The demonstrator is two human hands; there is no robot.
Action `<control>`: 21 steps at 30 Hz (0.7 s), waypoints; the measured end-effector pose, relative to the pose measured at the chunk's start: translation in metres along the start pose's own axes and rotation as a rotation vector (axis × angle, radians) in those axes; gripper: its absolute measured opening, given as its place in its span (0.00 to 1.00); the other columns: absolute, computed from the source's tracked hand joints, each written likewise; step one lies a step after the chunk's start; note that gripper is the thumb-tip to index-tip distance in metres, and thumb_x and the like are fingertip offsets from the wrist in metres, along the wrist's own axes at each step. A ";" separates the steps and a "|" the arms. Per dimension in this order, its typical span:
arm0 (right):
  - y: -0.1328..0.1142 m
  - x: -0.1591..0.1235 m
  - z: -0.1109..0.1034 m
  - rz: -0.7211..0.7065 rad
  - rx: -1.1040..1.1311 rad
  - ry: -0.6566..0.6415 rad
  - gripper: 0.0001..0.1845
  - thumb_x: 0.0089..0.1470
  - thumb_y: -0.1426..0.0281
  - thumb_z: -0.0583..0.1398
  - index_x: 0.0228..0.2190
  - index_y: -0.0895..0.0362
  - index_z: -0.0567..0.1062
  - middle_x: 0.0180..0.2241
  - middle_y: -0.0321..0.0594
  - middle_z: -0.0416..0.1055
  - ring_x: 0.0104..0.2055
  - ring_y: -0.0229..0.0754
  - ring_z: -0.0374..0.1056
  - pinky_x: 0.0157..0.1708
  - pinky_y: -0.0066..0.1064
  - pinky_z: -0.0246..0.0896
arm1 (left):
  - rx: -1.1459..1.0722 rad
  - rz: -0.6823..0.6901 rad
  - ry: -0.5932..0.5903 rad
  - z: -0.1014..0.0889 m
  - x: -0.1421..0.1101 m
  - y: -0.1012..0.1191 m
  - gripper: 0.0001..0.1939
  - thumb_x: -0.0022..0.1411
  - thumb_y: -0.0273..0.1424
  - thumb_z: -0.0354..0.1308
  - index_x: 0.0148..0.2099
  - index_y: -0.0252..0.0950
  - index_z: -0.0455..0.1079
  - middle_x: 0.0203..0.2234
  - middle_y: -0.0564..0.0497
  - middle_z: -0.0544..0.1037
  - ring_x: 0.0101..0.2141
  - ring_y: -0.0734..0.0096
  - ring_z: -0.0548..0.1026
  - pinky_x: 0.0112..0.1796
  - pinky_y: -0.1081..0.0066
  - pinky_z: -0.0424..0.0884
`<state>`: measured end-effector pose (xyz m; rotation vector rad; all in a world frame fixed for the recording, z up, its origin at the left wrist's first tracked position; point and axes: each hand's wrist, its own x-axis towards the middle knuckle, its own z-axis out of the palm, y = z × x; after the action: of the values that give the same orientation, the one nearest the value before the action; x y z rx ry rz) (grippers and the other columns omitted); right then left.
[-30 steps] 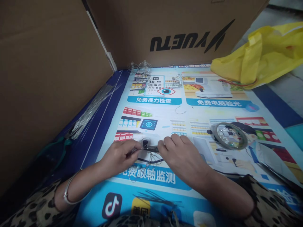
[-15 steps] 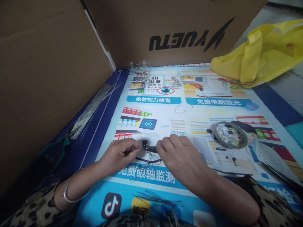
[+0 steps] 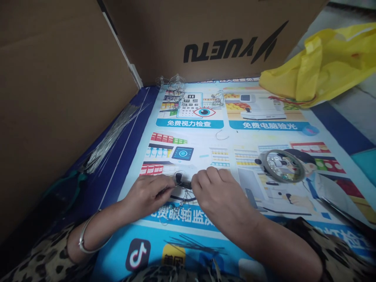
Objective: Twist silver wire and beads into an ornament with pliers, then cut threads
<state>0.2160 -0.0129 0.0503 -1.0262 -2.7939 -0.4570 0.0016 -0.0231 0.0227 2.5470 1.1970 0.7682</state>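
My left hand (image 3: pixel 152 190) is closed, thumb and fingertips pinching a thin wire piece (image 3: pixel 179 184) that is partly hidden by the fingers. My right hand (image 3: pixel 219 190) is wrapped round pliers, and only the dark jaws (image 3: pixel 187 183) stick out toward the left fingertips, meeting the wire. Below the jaws a tangle of bent wire with small clear beads (image 3: pixel 182 203) lies over the printed sheet. The pliers' handles are hidden in my right palm.
A round dish of clear beads (image 3: pixel 283 166) sits right. Straight wires (image 3: pixel 111 137) and teal-handled pliers (image 3: pixel 67 192) lie left, dark wire lengths (image 3: pixel 194 243) in front. Beaded wire pieces (image 3: pixel 176 88) lie by the cardboard wall (image 3: pixel 220 23). A yellow bag (image 3: pixel 320 66) rests back right.
My two hands have drawn slightly closer together, and less of the pliers' jaws shows between them. The whole view has shifted a little; the other things lie as before.
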 end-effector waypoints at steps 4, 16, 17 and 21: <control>-0.004 0.001 0.000 0.018 -0.011 -0.023 0.07 0.49 0.79 0.54 0.29 0.59 0.71 0.26 0.44 0.65 0.29 0.45 0.57 0.27 0.36 0.41 | -0.009 -0.018 -0.003 0.000 0.000 0.000 0.05 0.59 0.23 0.52 0.37 0.34 0.68 0.26 0.53 0.77 0.25 0.78 0.73 0.27 0.78 0.68; -0.002 0.001 0.001 0.008 -0.016 -0.017 0.06 0.49 0.78 0.55 0.28 0.59 0.71 0.25 0.43 0.65 0.28 0.45 0.57 0.25 0.35 0.42 | 0.003 -0.027 -0.005 0.000 0.000 0.000 0.05 0.59 0.23 0.52 0.37 0.35 0.67 0.23 0.55 0.74 0.21 0.80 0.69 0.25 0.77 0.65; -0.002 0.001 0.001 0.008 -0.016 -0.010 0.06 0.49 0.78 0.55 0.28 0.59 0.71 0.25 0.43 0.65 0.28 0.45 0.57 0.26 0.35 0.42 | 0.007 -0.026 -0.009 0.001 0.000 0.000 0.05 0.59 0.23 0.52 0.37 0.35 0.67 0.23 0.55 0.74 0.21 0.80 0.69 0.25 0.77 0.65; -0.001 0.002 0.001 0.001 -0.004 -0.018 0.05 0.49 0.78 0.55 0.28 0.59 0.71 0.25 0.43 0.65 0.29 0.45 0.57 0.26 0.35 0.43 | 0.027 -0.022 -0.027 0.001 0.000 0.000 0.06 0.59 0.23 0.51 0.37 0.35 0.67 0.22 0.56 0.74 0.21 0.80 0.69 0.25 0.77 0.65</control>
<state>0.2140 -0.0117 0.0497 -1.0371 -2.8091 -0.4555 0.0021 -0.0232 0.0216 2.5526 1.2334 0.7148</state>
